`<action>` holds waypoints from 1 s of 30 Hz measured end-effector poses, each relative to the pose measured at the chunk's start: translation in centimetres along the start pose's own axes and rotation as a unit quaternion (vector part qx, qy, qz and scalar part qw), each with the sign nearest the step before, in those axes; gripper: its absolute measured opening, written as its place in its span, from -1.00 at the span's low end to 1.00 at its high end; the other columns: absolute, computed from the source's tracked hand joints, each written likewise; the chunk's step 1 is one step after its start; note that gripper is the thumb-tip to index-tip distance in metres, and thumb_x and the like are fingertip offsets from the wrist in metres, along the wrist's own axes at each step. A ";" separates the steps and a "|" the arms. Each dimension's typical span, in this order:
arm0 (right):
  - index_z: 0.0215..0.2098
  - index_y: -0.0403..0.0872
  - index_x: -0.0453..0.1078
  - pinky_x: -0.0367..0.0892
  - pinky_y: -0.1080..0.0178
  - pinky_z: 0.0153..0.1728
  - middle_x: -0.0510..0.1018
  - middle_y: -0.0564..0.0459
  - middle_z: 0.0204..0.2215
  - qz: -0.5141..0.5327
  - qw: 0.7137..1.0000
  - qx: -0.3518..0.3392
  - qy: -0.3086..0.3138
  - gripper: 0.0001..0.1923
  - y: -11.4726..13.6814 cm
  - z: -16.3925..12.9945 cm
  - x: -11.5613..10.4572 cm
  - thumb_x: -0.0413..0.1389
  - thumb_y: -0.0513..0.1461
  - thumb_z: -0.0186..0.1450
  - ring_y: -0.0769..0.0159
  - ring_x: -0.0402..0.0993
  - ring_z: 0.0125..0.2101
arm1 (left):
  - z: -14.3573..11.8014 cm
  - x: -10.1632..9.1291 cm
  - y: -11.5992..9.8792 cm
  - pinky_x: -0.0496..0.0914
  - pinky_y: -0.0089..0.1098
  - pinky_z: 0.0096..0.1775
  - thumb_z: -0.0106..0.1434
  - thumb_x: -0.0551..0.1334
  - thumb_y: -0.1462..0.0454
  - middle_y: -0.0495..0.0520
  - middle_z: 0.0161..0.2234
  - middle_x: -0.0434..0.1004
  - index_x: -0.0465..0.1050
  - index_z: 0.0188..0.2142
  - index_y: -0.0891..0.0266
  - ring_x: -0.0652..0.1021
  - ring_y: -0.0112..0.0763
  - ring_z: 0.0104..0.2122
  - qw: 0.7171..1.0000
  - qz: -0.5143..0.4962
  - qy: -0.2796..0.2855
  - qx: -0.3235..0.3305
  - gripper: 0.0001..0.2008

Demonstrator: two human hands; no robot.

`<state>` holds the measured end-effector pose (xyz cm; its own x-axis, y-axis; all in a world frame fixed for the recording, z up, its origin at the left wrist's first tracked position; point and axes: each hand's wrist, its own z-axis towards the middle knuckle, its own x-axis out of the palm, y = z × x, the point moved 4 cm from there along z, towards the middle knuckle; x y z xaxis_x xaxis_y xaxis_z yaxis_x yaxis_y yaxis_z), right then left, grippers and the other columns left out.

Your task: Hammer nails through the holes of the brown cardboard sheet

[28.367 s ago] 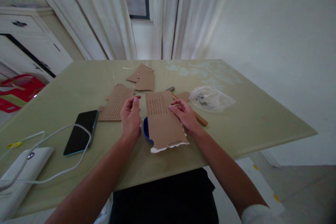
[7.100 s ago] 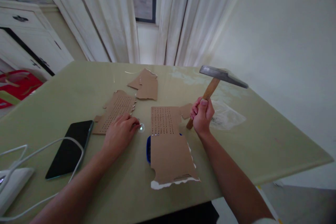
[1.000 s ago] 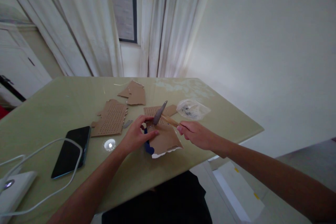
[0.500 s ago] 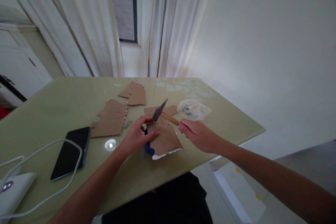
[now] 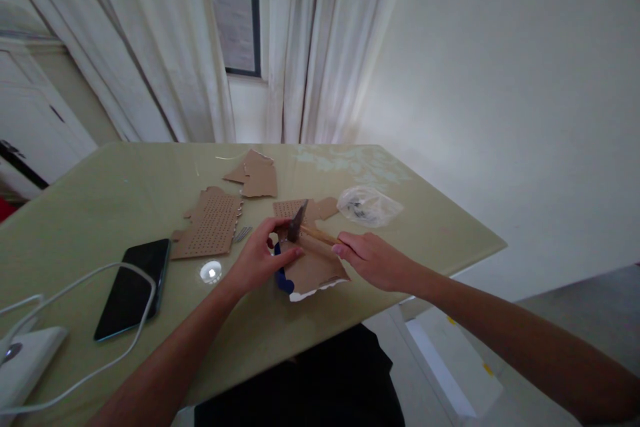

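Note:
My right hand (image 5: pixel 373 259) is closed round the wooden handle of a hammer (image 5: pixel 320 235). The hammer's dark metal head is down at the cardboard, close to the fingertips of my left hand (image 5: pixel 260 259). That hand grips the left side of a brown cardboard piece (image 5: pixel 315 267), thumb on top and index finger reaching toward the hammer head. Whether a nail is between its fingers is hidden. Under the cardboard's left edge a blue object (image 5: pixel 284 280) shows in part. Behind lies a perforated cardboard piece (image 5: pixel 290 208).
Left of my hands lie small grey nails (image 5: pixel 243 234) and a perforated cardboard sheet (image 5: pixel 210 223). Cardboard scraps (image 5: pixel 260 177) and a clear plastic bag (image 5: pixel 369 207) with dark bits are farther back. A phone (image 5: pixel 133 290), a white cable (image 5: pixel 145 330) and a white power strip (image 5: pixel 35 367) are at left.
The hammer has come down and slightly left, so its head is lower at the cardboard. My right hand has shifted slightly left with it; my left hand stays in place.

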<state>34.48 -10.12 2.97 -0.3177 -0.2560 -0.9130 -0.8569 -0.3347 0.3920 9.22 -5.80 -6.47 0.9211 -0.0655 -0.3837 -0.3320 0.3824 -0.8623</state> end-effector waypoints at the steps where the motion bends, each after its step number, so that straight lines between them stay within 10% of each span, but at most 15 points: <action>1: -0.25 -0.02 0.40 0.08 0.19 -0.28 0.53 0.03 -0.40 -0.009 1.000 0.001 0.000 -0.63 0.0 0.0 0.1 -0.05 -0.05 0.66 0.20 0.44 -0.35 | 0.0 0.0 0.0 0.47 -0.22 -0.12 0.23 0.52 0.02 0.15 0.13 0.68 0.54 0.18 0.11 0.65 -0.09 0.04 1.000 0.002 0.002 0.000 -0.42; 15: -0.30 -0.01 0.30 0.07 0.21 -0.29 0.46 0.08 -0.42 0.029 0.999 -0.031 0.016 -0.65 0.8 1.2 -0.2 -0.02 -0.07 0.65 0.25 0.40 -0.36 | 0.0 0.0 -0.2 0.48 -0.19 -0.08 0.25 0.50 0.00 0.12 0.03 0.69 0.55 0.08 0.11 0.65 -0.13 -0.04 1.000 -0.002 0.002 -0.005 -0.51; 19: -0.35 0.01 0.25 0.06 0.21 -0.35 0.36 0.15 -0.51 0.101 0.990 -0.062 -0.080 -0.61 -0.1 1.9 -0.4 0.02 -0.03 0.63 0.31 0.31 -0.46 | 0.0 -0.3 -0.2 0.51 -0.15 -0.02 0.21 0.54 0.02 0.18 0.10 0.69 0.54 0.13 0.11 0.66 -0.08 0.03 0.999 -0.039 -0.022 -0.015 -0.44; 25: -0.28 0.06 0.21 0.08 0.31 -0.53 0.28 0.25 -0.56 0.345 0.865 -0.080 -0.357 -0.50 -3.4 7.0 1.0 -0.02 0.23 0.60 0.39 0.17 -0.59 | -0.1 -0.8 0.7 0.53 -0.13 0.02 0.24 0.56 0.06 0.24 0.14 0.68 0.57 0.19 0.12 0.67 -0.08 0.05 0.996 -0.089 -0.020 -0.023 -0.42; 30: -0.28 0.09 0.15 0.07 0.36 -0.60 0.22 0.30 -0.56 0.396 0.795 -0.081 -0.452 -0.46 -6.1 12.2 2.7 0.01 0.32 0.53 0.41 0.13 -0.61 | -0.2 -1.6 0.3 0.52 -0.16 0.06 0.34 0.50 0.08 0.23 0.29 0.55 0.57 0.25 0.04 0.62 -0.10 0.15 0.998 -0.023 -0.032 0.039 -0.49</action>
<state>33.90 2.27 -3.22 -0.9564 0.2875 -0.0518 -0.2026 -0.5249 0.8267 7.62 -5.78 -6.21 0.9470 -0.0263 -0.3202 -0.2747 0.4509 -0.8493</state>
